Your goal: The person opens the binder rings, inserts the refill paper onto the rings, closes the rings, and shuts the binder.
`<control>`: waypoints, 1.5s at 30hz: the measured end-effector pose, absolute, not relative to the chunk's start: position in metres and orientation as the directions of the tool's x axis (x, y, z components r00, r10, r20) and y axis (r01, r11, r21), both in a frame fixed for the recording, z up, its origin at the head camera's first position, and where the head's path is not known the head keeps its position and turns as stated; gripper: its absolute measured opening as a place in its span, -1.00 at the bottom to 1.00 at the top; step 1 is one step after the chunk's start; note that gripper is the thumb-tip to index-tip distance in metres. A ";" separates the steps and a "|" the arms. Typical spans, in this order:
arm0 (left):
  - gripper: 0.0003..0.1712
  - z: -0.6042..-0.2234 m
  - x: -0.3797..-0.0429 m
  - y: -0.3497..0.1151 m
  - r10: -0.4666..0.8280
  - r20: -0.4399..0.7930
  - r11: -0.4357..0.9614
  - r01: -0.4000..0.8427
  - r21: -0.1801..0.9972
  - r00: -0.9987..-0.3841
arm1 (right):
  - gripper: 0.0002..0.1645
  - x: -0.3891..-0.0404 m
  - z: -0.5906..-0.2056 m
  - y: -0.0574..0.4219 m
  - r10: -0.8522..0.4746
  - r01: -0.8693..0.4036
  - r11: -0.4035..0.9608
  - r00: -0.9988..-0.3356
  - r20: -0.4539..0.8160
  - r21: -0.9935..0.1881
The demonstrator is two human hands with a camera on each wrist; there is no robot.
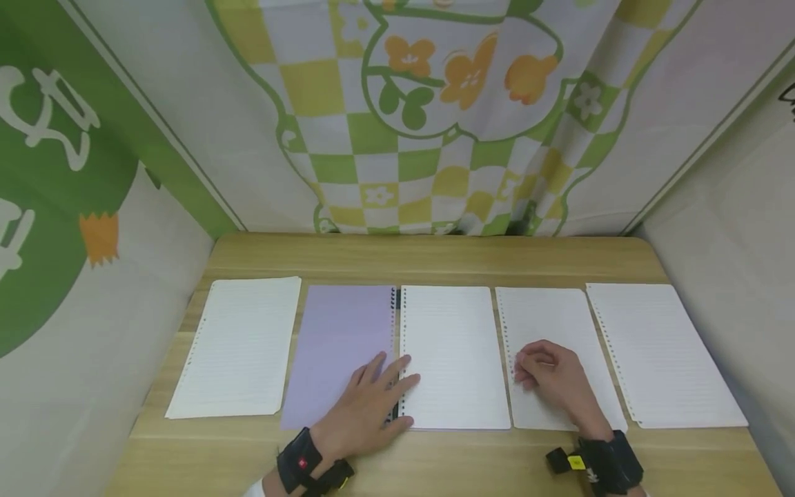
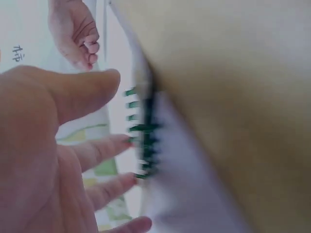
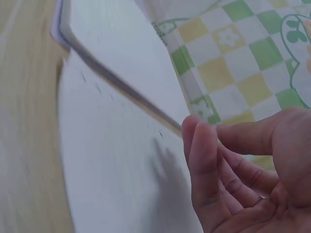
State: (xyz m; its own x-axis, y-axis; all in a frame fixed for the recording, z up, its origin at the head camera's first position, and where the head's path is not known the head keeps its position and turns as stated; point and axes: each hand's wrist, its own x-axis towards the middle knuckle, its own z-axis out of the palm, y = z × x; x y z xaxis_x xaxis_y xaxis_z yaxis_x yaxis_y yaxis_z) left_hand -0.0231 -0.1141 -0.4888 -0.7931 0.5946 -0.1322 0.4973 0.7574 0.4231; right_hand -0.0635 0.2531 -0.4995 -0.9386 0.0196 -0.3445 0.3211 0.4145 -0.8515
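In the head view an open loose-leaf notebook lies flat, its purple cover (image 1: 348, 331) on the left and its lined white pages (image 1: 456, 359) on the right. My left hand (image 1: 363, 417) is spread over the middle, fingers straight, beside the dark green binder rings (image 2: 146, 131). Whether the fingertips touch the rings I cannot tell. Over a stack of punched paper (image 1: 553, 314) right of the notebook hovers my right hand (image 1: 553, 376). Its fingers are loosely bent, the thumb near the fingertips, and nothing shows between them.
Another punched lined stack (image 1: 239, 345) lies at the far left, and one more stack (image 1: 664, 352) at the far right. The wooden table (image 1: 435, 259) ends at a checked flowered curtain (image 1: 397, 166). White cloth walls (image 1: 714, 241) stand on both sides.
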 end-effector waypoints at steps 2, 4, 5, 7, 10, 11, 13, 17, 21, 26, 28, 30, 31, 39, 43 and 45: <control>-0.32 -0.483 -0.029 -0.104 0.581 -0.122 0.772 0.498 0.395 -0.805 | -0.67 -0.064 -0.497 0.264 0.036 0.303 0.451 -0.946 -0.322 -0.839; -0.34 -0.478 -0.036 -0.091 0.579 -0.110 0.783 0.514 0.350 -0.808 | -0.64 -0.063 -0.494 0.276 0.060 0.272 0.509 -0.957 -0.282 -0.816; -0.35 -0.475 -0.040 -0.083 0.586 -0.106 0.783 0.528 0.330 -0.803 | -0.63 -0.062 -0.493 0.282 0.073 0.257 0.536 -0.963 -0.259 -0.804; -0.34 -0.472 -0.046 -0.065 0.611 -0.097 0.771 0.562 0.298 -0.786 | -0.61 -0.060 -0.491 0.293 0.105 0.226 0.592 -0.973 -0.204 -0.774; -0.35 -0.471 -0.052 -0.039 0.667 -0.051 0.722 0.629 0.288 -0.743 | -0.58 -0.056 -0.490 0.306 0.153 0.191 0.656 -0.981 -0.119 -0.730; -0.35 -0.472 -0.052 -0.031 0.686 -0.035 0.703 0.650 0.289 -0.727 | -0.57 -0.055 -0.490 0.310 0.168 0.186 0.672 -0.981 -0.097 -0.717; -0.35 -0.475 -0.053 -0.014 0.721 -0.008 0.664 0.687 0.293 -0.693 | -0.55 -0.053 -0.489 0.316 0.196 0.193 0.691 -0.978 -0.076 -0.697; -0.32 -0.486 -0.046 0.012 0.776 -0.019 0.613 0.748 0.255 -0.630 | -0.43 -0.050 -0.488 0.324 0.241 0.258 0.680 -0.963 -0.123 -0.686; -0.29 -0.496 -0.037 0.028 0.802 -0.070 0.597 0.787 0.157 -0.594 | -0.33 -0.048 -0.486 0.327 0.275 0.338 0.638 -0.939 -0.205 -0.692; -0.31 -0.502 -0.032 0.034 0.813 -0.113 0.581 0.807 0.106 -0.571 | -0.28 -0.046 -0.485 0.330 0.301 0.391 0.569 -0.918 -0.258 -0.724; -0.32 -0.503 -0.032 0.035 0.813 -0.120 0.581 0.806 0.114 -0.569 | -0.25 -0.045 -0.484 0.332 0.312 0.405 0.550 -0.911 -0.271 -0.730; -0.32 -0.503 -0.032 0.036 0.813 -0.118 0.581 0.806 0.115 -0.570 | -0.21 -0.046 -0.482 0.334 0.326 0.436 0.521 -0.896 -0.300 -0.734; -0.32 -0.504 -0.032 0.036 0.813 -0.116 0.581 0.806 0.115 -0.570 | -0.19 -0.046 -0.482 0.335 0.336 0.450 0.513 -0.889 -0.312 -0.731; -0.33 -0.502 -0.032 0.039 0.817 -0.101 0.576 0.811 0.101 -0.568 | -0.20 -0.049 -0.476 0.336 0.423 0.511 0.482 -0.847 -0.323 -0.712; -0.35 -0.499 -0.033 0.041 0.819 -0.095 0.573 0.813 0.104 -0.565 | -0.19 -0.049 -0.474 0.341 0.419 0.513 0.474 -0.846 -0.329 -0.716; -0.35 -0.498 -0.033 0.042 0.821 -0.096 0.571 0.814 0.106 -0.563 | -0.19 -0.050 -0.475 0.344 0.419 0.518 0.461 -0.843 -0.337 -0.721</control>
